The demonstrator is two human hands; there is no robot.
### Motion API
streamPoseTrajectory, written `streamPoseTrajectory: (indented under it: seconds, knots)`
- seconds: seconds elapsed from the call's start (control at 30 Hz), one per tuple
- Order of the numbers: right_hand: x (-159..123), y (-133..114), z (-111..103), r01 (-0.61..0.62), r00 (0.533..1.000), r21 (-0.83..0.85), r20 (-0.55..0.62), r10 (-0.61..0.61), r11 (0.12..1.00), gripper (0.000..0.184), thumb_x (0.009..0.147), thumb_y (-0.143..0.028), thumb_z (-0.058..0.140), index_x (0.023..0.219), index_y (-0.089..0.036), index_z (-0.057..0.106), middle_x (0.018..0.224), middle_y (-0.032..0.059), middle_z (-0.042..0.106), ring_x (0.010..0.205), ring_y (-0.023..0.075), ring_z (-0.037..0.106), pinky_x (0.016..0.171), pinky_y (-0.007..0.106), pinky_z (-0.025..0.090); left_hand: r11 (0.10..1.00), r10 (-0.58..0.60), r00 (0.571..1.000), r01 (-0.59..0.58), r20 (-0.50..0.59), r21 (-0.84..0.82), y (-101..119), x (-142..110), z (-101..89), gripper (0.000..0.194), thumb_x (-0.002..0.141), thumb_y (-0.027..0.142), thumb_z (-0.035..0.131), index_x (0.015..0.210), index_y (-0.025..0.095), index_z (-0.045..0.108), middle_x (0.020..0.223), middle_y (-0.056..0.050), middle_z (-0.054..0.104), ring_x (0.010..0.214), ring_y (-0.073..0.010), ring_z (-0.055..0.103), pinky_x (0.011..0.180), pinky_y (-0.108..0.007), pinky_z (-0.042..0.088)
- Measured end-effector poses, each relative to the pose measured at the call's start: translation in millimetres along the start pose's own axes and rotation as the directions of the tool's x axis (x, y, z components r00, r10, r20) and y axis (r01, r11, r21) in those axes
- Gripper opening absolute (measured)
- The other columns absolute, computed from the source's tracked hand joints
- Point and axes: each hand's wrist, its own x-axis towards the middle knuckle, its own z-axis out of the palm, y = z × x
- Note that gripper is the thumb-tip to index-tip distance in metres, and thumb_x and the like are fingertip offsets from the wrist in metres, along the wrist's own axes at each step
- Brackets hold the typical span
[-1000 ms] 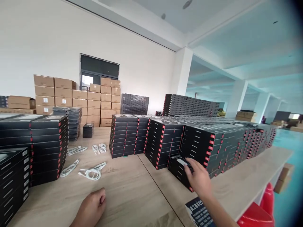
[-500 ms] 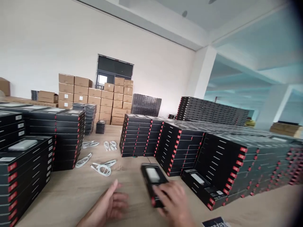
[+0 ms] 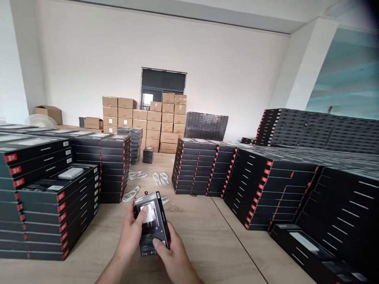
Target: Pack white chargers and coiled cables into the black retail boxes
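A flat black product box (image 3: pixel 154 221) with a clear window and a red tab is held over the wooden table (image 3: pixel 201 232) in front of me. My left hand (image 3: pixel 132 232) grips its left edge, thumb on the window. My right hand (image 3: pixel 171 252) holds its lower right corner, thumb pressed on the box's front. Coiled white cables (image 3: pixel 132 193) lie on the table just beyond the box. More white cables (image 3: pixel 160 177) lie farther back.
Tall stacks of identical black boxes stand at the left (image 3: pixel 56 201), centre (image 3: pixel 201 167) and right (image 3: pixel 272 189). A low stack (image 3: pixel 314 252) sits near the right front. Brown cartons (image 3: pixel 148 122) and dark trays (image 3: pixel 207 126) line the far wall.
My right hand carried the black box from the low stack on the right to the middle. My left hand rose from the table and took hold of it. The view swung left.
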Motion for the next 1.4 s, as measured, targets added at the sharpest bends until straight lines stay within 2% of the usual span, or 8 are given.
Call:
streamPoseTrajectory:
  seconds: [0.1, 0.23, 0.37, 0.47, 0.67, 0.97, 1.17, 1.4]
  knots:
    - [-6, -1, 6, 0.088, 0.991, -0.247, -0.075, -0.11, 0.965, 0.061, 0.079, -0.019, 0.059, 0.137, -0.028, 0.044, 0.126, 0.0062, 0.063, 0.115, 0.0274, 0.058, 0.1, 0.042, 0.045, 0.988, 0.099, 0.995, -0.102, 0.03, 0.119, 4, -5, 5.7, 0.062, 0.073, 0.043, 0.07, 0.126, 0.024, 0.046, 0.124, -0.007, 0.061, 0.121, -0.0259, 0.053, 0.103, -0.038, 0.039]
    - [-11, -12, 1, 0.185, 0.982, -0.28, 0.1, -0.163, 0.942, 0.073, 0.074, -0.023, 0.068, 0.141, -0.029, 0.041, 0.137, 0.0067, 0.056, 0.124, 0.0292, 0.051, 0.106, 0.044, 0.039, 0.939, 0.215, 0.973, -0.228, 0.079, 0.258, 15, -10, 0.1, 0.074, 0.068, 0.037, 0.073, 0.131, 0.021, 0.037, 0.124, -0.01, 0.057, 0.116, -0.0257, 0.055, 0.1, -0.039, 0.041]
    - [-8, -18, -12, 0.077, 0.997, 0.064, -0.008, -0.076, 0.995, 0.049, 0.091, -0.032, 0.048, 0.139, -0.026, 0.043, 0.133, 0.008, 0.057, 0.12, 0.0231, 0.055, 0.101, 0.04, 0.044, 0.583, 0.374, 0.853, -0.522, 0.365, 0.622, 23, -18, -8.2, 0.081, 0.061, 0.018, 0.07, 0.134, 0.021, 0.036, 0.129, -0.012, 0.052, 0.122, -0.0323, 0.047, 0.106, -0.049, 0.032]
    - [-3, -18, -20, 0.058, 0.997, 0.177, -0.051, -0.049, 0.983, 0.045, 0.088, -0.024, 0.051, 0.132, -0.025, 0.049, 0.121, 0.0073, 0.064, 0.109, 0.0214, 0.061, 0.096, 0.037, 0.047, 0.309, 0.272, 0.734, -0.679, 0.622, 0.666, 23, -27, -6.6, 0.081, 0.056, 0.005, 0.057, 0.133, 0.026, 0.039, 0.128, -0.009, 0.054, 0.122, -0.0309, 0.046, 0.112, -0.052, 0.021]
    - [0, -18, -23, 0.017, 0.999, 0.119, 0.026, -0.02, 0.993, 0.053, 0.072, -0.009, 0.055, 0.123, -0.023, 0.054, 0.101, 0.0041, 0.07, 0.095, 0.0215, 0.066, 0.085, 0.034, 0.051, 0.184, 0.127, 0.633, -0.772, 0.764, 0.609, 15, -38, 1.3, 0.091, 0.052, 0.004, 0.053, 0.138, 0.03, 0.034, 0.132, -0.008, 0.053, 0.123, -0.0301, 0.046, 0.115, -0.053, 0.013]
    - [6, -8, -31, 0.025, 0.958, -0.108, -0.282, -0.055, 0.994, 0.053, 0.064, -0.006, 0.039, 0.111, -0.02, 0.06, 0.092, 0.0027, 0.069, 0.08, 0.0196, 0.066, 0.075, 0.031, 0.054, 0.203, 0.13, 0.681, -0.73, 0.721, 0.653, 16, -39, 0.7, 0.093, 0.048, 0.005, 0.052, 0.137, 0.03, 0.037, 0.136, -0.007, 0.05, 0.125, -0.0303, 0.044, 0.11, -0.049, 0.023]
    - [0, -15, -32, 0.27, 0.91, -0.491, -0.152, -0.386, 0.829, 0.036, 0.077, -0.009, 0.049, 0.102, -0.027, 0.067, 0.14, 0.0052, 0.048, 0.13, 0.0285, 0.041, 0.106, 0.048, 0.037, 0.073, 0.272, 0.771, -0.614, 0.576, 0.786, 3, -32, -1.3, 0.087, 0.055, 0.004, 0.053, 0.138, 0.023, 0.036, 0.131, -0.012, 0.051, 0.119, -0.0304, 0.046, 0.103, -0.047, 0.028]
    - [6, -5, -23, -0.018, 0.995, -0.209, -0.103, -0.004, 0.978, 0.022, 0.087, -0.039, 0.055, 0.081, -0.025, 0.07, 0.132, 0.0051, 0.056, 0.136, 0.0293, 0.034, 0.111, 0.051, 0.025, 0.016, 0.278, 0.747, -0.632, 0.604, 0.775, -3, -35, 2.8, 0.089, 0.055, 0.006, 0.054, 0.141, 0.02, 0.033, 0.131, -0.013, 0.051, 0.12, -0.0316, 0.044, 0.105, -0.048, 0.024]
